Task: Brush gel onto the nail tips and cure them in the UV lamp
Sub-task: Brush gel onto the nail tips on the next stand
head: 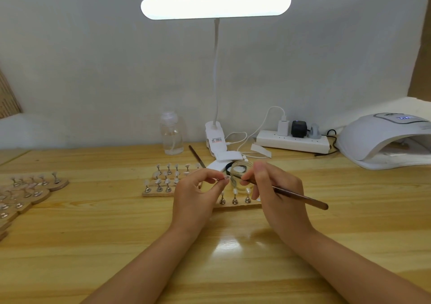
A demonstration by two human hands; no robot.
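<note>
Fingers (211, 179) pinching nail tip (225, 177), others gripping brush (291, 194); glass jar (241, 168) behind.

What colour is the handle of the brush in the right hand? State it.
Dark brown, glossy, on the brush that the right hand grips; the head view shows it.

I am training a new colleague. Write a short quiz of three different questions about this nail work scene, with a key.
1. True or false: the right hand holds a brush.
2. What does the left hand pinch: (a) a nail tip stand, (b) a bottle, (c) a plug?
3. On which side of the table does the UV lamp sit?

Key: 1 true; 2 a; 3 the right side.
</note>
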